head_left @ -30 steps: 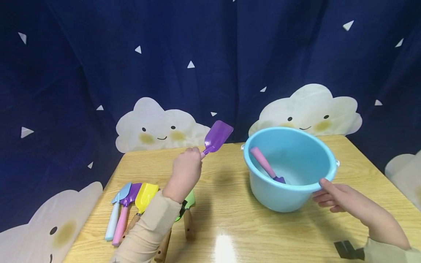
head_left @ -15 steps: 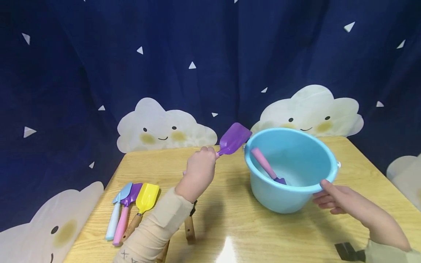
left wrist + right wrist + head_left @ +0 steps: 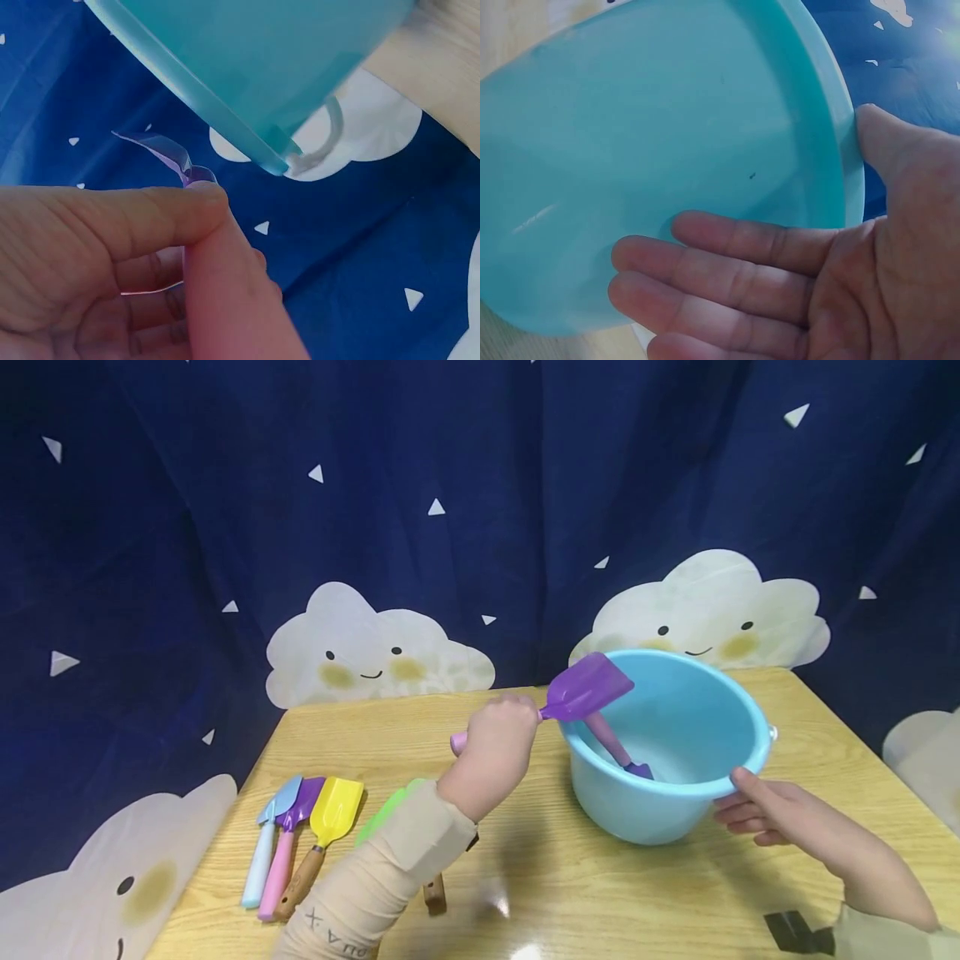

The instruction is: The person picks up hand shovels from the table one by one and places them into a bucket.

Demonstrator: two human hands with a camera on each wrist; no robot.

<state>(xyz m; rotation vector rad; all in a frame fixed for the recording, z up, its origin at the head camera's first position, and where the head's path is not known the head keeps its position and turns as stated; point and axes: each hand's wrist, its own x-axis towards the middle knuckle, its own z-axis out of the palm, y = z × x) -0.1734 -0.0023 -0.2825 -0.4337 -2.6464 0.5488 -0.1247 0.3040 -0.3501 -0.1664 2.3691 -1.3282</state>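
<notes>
My left hand (image 3: 495,752) grips the pink handle (image 3: 232,292) of a toy shovel with a purple blade (image 3: 588,687). The blade overlaps the left rim of a light blue bucket (image 3: 637,814) in the head view. Inside the bucket leans another shovel (image 3: 609,742), pink-handled, its purple blade partly in view at the bottom. At the bucket's right side, my right hand (image 3: 783,814) holds the rim lightly, thumb over the edge. Its other fingers (image 3: 727,277) lie nearly straight along the outer wall in the right wrist view.
On the wooden table (image 3: 390,727) at left lie a light blue shovel (image 3: 258,864), a pink-handled purple one (image 3: 277,872) and a yellow one (image 3: 336,810). The left forearm partly hides a green one (image 3: 390,812). A dark blue curtain (image 3: 480,460) hangs behind.
My left hand has carried the purple shovel rightward, from above the table's middle to the bucket's left rim. My right hand and the bucket stay in place.
</notes>
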